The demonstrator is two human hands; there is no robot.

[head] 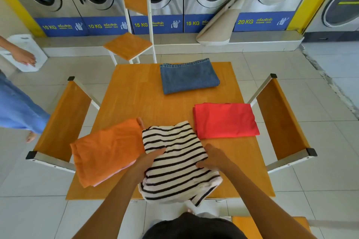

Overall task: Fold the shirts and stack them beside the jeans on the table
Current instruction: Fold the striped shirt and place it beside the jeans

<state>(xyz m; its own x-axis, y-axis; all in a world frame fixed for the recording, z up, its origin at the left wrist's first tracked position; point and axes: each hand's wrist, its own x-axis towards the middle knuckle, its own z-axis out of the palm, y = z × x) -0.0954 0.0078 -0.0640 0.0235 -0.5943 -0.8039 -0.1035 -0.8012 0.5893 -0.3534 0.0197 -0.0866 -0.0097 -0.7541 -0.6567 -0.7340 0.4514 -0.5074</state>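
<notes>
Head camera looked down on a wooden table [136,93], and both hands were on the striped shirt [174,163] at the near edge. The left hand [149,163] pressed flat on its left side, fingers spread toward the middle; the right hand [211,158] pinched the right side, thumb tucked under a fold, and the two hands sat apart with the cloth between them. That shirt was half folded, its long axis running away from the person toward the jeans, and its near end drooped over the table edge, hem and a corner hanging free! The folded jeans [189,76] lay at the far side of the table, well apart from the hands and straight ahead. The red shirt [225,120] lay folded on the right, between the right hand and the jeans, so the right hand looked the nearer one for starting a stack there. The orange shirt [106,151] sprawled on the left, just beside the striped one, its near corner poking past the table's left edge. Bare wood showed left of the jeans and in the middle, good room to slide a fold forward. Chairs [281,120] flanked both sides, and another person's hand [24,57] hovered far left, clear of the work.
</notes>
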